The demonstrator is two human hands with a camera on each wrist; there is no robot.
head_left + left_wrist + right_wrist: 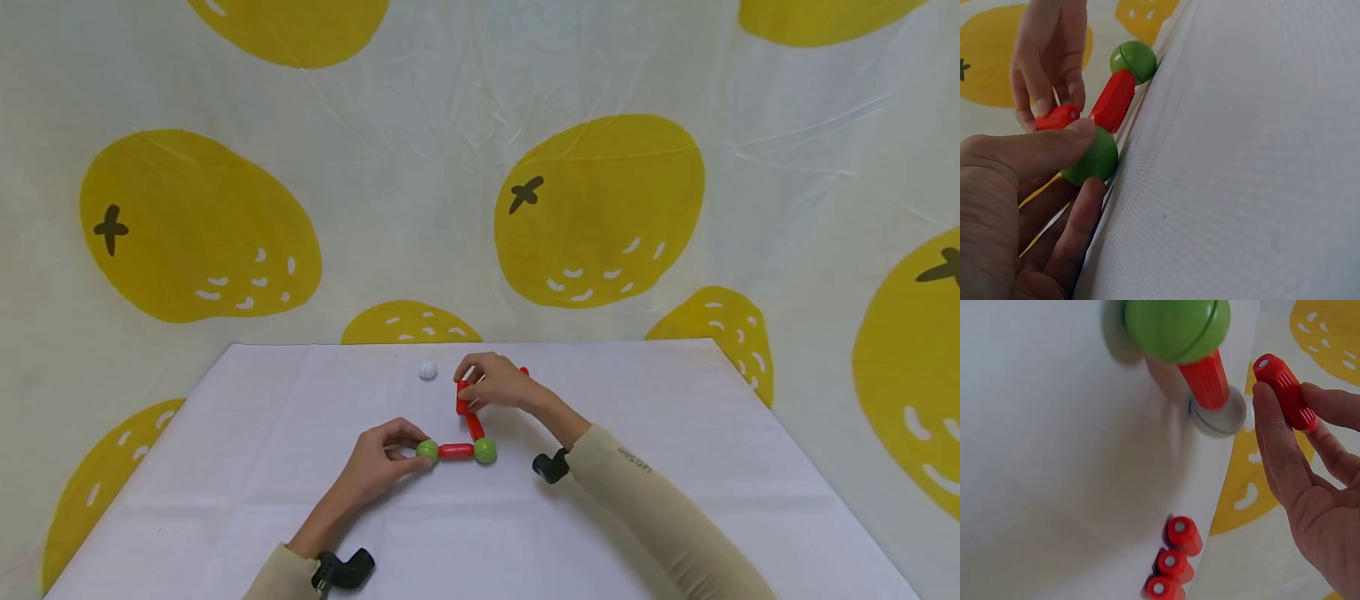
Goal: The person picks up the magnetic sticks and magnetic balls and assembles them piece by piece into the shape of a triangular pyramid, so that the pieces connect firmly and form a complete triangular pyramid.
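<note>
The counter [225,500] lies open left and front; a white ball [427,370] and red rods [1172,562] crowd the far middle.

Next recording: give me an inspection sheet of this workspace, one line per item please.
Surface: white tabletop, bare at the front.
Job's things: two green balls joined by a red rod; second red rod rises from the right ball; spare red rods lie behind.
Clutter: white ball at the back.
Grippers: left hand pinches the left green ball; right hand holds a loose red rod.
Cables: nothing seen.
Surroundings: lemon-print backdrop.
</note>
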